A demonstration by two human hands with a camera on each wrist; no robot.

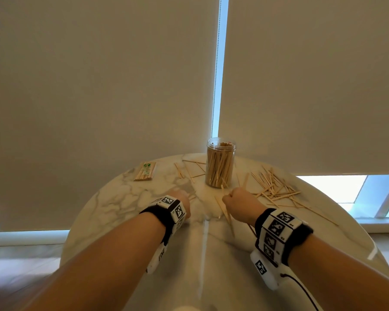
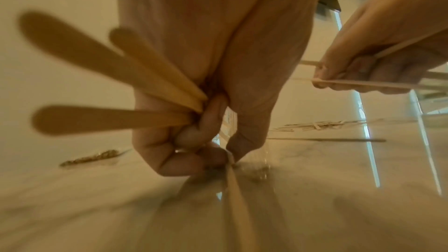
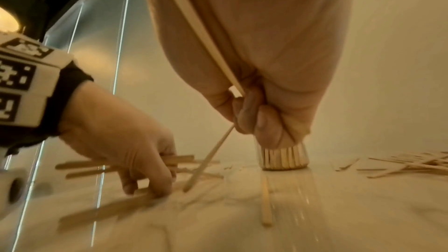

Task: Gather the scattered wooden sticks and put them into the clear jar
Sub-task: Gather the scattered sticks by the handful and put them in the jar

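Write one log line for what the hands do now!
left hand: grips flat wooden sticks | right hand: grips sticks | clear plastic jar: upright, partly filled

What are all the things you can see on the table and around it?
jar: one, clear, open top, far middle of the table, packed with upright sticks
loose sticks: many, pale wood, biggest heap right of the jar, a few left of it and in front
packet: one, wrapped sticks with a green label, far left
table: one, round, white marble
blinds: two, beige, behind the table
wrist bands: two, black with checkered tags
left hand: grip holds several sticks, fingertips pinch one more on the table
right hand: grip holds a few sticks, near the jar
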